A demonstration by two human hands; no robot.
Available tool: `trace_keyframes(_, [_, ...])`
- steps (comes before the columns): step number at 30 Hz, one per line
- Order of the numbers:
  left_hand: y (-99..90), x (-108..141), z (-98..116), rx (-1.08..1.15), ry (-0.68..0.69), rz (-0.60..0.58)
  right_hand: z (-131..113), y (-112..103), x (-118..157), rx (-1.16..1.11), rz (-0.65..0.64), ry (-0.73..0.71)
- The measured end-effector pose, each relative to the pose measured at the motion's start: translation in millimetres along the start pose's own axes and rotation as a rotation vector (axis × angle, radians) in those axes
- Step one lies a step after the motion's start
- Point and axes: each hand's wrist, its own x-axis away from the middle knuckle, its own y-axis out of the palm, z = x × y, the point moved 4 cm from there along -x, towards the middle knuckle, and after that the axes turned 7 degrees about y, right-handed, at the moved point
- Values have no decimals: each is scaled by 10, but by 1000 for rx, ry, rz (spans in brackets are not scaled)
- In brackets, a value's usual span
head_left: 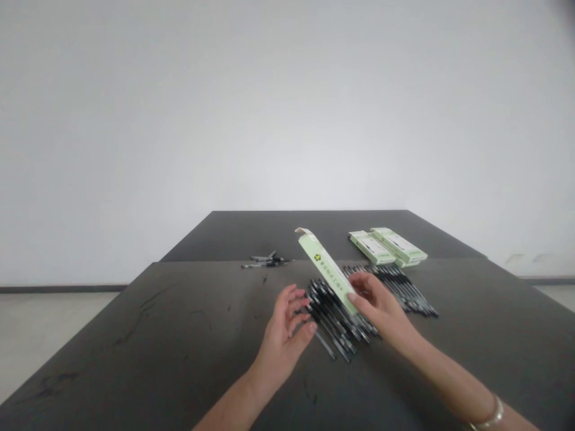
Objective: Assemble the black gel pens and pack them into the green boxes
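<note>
Held carton: the pale green carton (331,272) is in your right hand, raised over the pens, tilted, upper end leaning away and to the left. Printed characters and a yellow-and-dark emblem on the face toward you.
Carton flap: flap (306,231) at the far upper end stands open. Can't see inside from here.
Right hand: your right hand (381,305) pinches the carton's lower end, thumb on the printed face, fingers behind and partly hidden.
Left hand: your left hand (287,326) is half open, fingers loosely curled and apart, thumb separate, palm toward the pens. Fingertips right at the pile's left edge; can't tell whether they touch it.
Pens under carton: main pen pile (330,320), dark grips, clear barrels, roughly parallel, slanting from far left to near right. Carton covers part of it.
Pens to the right: second pen batch (411,293), laid side by side in a slanted row, partly behind your right hand.
Pens far left: small loose cluster (272,261), well apart from the main pile, some crossing.
Other cartons: green-and-white cartons (398,245) lie flat beyond the second batch, close together.
Surface: dark tabletop (148,335), scuffed on the left, seam across it.
Wrist: bracelet (493,416) on your right.
Background: plain pale wall (287,120).
</note>
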Motion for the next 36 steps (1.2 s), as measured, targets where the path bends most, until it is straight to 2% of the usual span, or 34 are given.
trace_keyframes(4, [33, -24, 65, 153, -1, -39, -143, 246, 280, -118, -112, -1])
trace_keyframes(8, [80, -29, 138, 234, 18, -104, -146, 417, 395, -165, -182, -28])
trace_keyframes(12, [82, -9, 152, 238, -28, -130, -81, 553, 447, -154, -205, -41])
trace_keyframes(18, [32, 9, 127, 154, -72, -89, -80, 641, 520, -146, -264, -77])
trace_keyframes(22, [40, 10, 199, -19, -3, -95, -64, 566, 527, -195, -262, -121])
trace_keyframes(25, [43, 4, 267, -293, 80, -91, 61, 433, 482, -279, -160, -122])
trace_keyframes(29, [34, -19, 266, -604, 104, -105, 182, 213, 402, -387, 8, -174])
trace_keyframes(32, [19, -37, 229, -784, 94, -118, 128, 98, 374, -402, 77, -217])
trace_keyframes(36, [-4, -45, 183, -966, 75, -128, 33, 78, 374, -303, 100, -154])
